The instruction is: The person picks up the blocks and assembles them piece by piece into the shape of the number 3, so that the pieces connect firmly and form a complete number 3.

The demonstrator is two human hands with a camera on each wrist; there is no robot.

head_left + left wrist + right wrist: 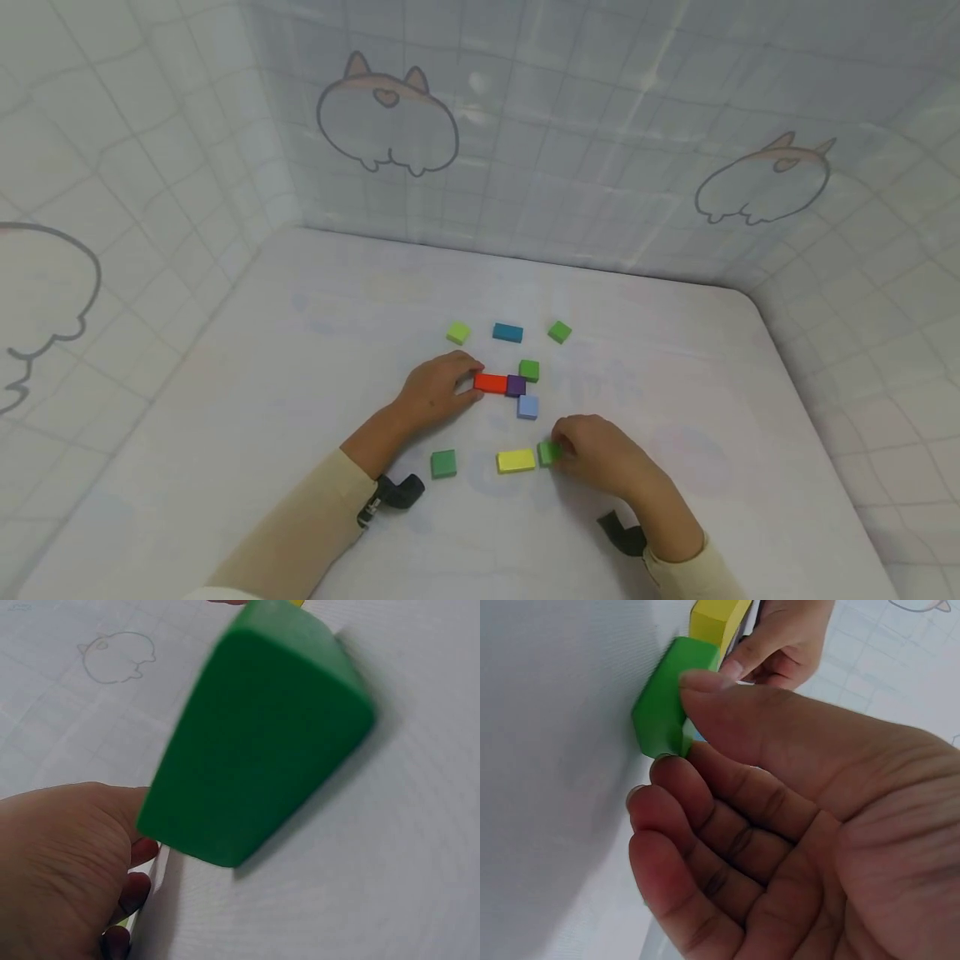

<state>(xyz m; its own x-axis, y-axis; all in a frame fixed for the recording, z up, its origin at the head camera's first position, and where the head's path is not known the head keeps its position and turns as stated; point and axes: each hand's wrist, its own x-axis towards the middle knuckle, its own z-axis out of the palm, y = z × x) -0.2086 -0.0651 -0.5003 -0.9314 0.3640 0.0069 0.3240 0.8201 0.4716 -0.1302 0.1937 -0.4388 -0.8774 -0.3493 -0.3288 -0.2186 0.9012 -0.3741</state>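
My left hand (437, 388) grips the left end of a red block (491, 383) between thumb and forefinger. The red block's right end meets a dark purple block (516, 386). A green block (529, 371) touches the purple one above, and a light blue block (528, 407) lies just below it. With thumb and fingertips my right hand (603, 450) pinches a bright green block (671, 697), partly covered by the fingers in the head view. Close to its left lies a yellow block (516, 461). Another green block (255, 742) looms large in the left wrist view, beside the left hand.
Farther back on the white table (360, 300) lie a lime block (458, 332), a dark blue block (507, 332) and a turned green block (559, 332). A pale grid-patterned curtain (540, 150) stands behind the table and along both sides.
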